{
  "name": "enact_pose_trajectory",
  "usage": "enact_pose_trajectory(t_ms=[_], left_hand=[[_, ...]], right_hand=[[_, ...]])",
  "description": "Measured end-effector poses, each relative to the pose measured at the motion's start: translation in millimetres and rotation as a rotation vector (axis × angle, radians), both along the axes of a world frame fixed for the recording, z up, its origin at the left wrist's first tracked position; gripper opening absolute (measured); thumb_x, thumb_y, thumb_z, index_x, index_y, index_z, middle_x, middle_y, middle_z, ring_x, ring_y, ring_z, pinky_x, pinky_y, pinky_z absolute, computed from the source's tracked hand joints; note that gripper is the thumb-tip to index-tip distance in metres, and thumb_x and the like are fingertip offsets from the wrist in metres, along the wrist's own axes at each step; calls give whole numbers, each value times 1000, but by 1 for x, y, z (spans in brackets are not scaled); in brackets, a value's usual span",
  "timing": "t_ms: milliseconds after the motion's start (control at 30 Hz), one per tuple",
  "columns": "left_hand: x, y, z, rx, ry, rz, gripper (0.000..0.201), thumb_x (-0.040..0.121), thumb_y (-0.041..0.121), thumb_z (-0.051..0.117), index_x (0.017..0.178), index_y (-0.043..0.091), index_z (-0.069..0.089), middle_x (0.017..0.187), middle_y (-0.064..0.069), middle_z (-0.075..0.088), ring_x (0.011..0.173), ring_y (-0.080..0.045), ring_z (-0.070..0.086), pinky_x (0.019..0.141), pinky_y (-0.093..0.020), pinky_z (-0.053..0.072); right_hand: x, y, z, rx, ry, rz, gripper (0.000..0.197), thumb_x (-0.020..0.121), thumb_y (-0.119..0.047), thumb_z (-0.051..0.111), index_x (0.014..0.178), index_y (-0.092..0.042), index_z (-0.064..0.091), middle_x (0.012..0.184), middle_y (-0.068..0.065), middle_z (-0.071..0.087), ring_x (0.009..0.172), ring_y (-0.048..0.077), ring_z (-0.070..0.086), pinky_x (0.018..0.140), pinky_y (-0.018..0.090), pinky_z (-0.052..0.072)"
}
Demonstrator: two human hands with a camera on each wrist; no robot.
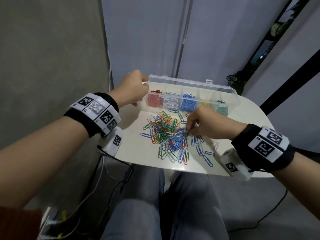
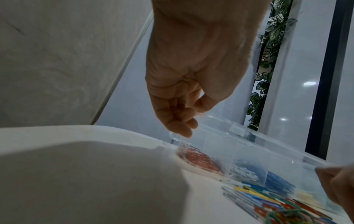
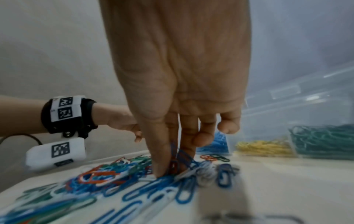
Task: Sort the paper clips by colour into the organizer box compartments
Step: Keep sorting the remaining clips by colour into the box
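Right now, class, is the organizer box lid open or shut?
Open. The clear lid stands raised behind the organizer box, whose compartments lie uncovered, showing sorted clips. The left hand touches the box's left end.

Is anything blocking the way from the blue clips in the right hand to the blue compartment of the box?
Nothing visible does. The right hand pinches blue clips at the pile's edge, the blue compartment lies just beyond it, and the organizer box has its lid open.
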State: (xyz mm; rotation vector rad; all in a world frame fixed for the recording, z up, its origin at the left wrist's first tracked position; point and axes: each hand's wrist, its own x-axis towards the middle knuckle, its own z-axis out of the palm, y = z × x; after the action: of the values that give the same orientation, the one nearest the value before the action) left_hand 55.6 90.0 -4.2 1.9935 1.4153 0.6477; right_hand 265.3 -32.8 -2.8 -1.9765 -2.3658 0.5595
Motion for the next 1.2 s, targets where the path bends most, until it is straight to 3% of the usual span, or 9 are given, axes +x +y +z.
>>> enact_pose_trajectory(t_ms=[100,167,300,400,567,733,1033,1200], left_hand=[[0,0,0,-4,-1,-10,49,94,8,41,142,5,46,69,0,53,53,-17,53,48,-35,57],[0,0,0,-6,0,-12,49,94,8,41,143,5,45,71,0,52,53,-17,53,47,-34,57],[0,1,0,-7,-5,-11,49,94,8,41,142,5,46,72,0,52,53,-16,53,47,-33,57],[0,1,-1,-10,-12,-14,49,93,8,40,141,4,47,70,2,54,53,-17,54,47,-33,56],[0,0,0,-9,-13,-10,48,94,8,41,142,5,46,68,-2,55,52,-17,53,47,-33,55],[0,-1,0,-4,-11,-12,49,93,8,40,141,4,46,76,-3,57,54,-18,55,44,-32,54],[1,-3,2,-11,-13,4,48,93,7,41,141,4,46,65,5,49,49,-15,51,50,-36,57],[1,-3,2,-10,-11,11,48,93,7,41,141,4,47,65,4,50,49,-16,52,49,-36,57]], right_hand=[[10,2,3,35,171,-113,5,76,-2,77,79,-6,77,67,0,69,55,4,55,53,10,42],[17,2,8,25,364,-217,5,74,-1,79,78,-4,78,70,6,73,57,7,58,59,16,49],[26,0,11,-44,665,-406,2,74,-1,77,75,-2,76,68,7,70,54,6,48,52,22,38],[29,-1,11,-115,781,-485,3,76,-1,75,77,1,74,72,11,69,56,8,48,52,21,39],[30,-2,8,-183,839,-539,4,80,1,71,79,5,69,70,11,67,57,13,51,50,21,41],[26,-3,7,-134,822,-542,7,77,6,71,73,0,69,79,19,67,60,14,52,51,22,40],[25,2,3,-57,822,-529,19,72,8,74,79,-9,70,66,6,70,60,11,55,51,21,35],[23,1,4,-16,777,-546,7,73,4,76,78,-1,73,60,1,69,55,6,50,52,22,36]])
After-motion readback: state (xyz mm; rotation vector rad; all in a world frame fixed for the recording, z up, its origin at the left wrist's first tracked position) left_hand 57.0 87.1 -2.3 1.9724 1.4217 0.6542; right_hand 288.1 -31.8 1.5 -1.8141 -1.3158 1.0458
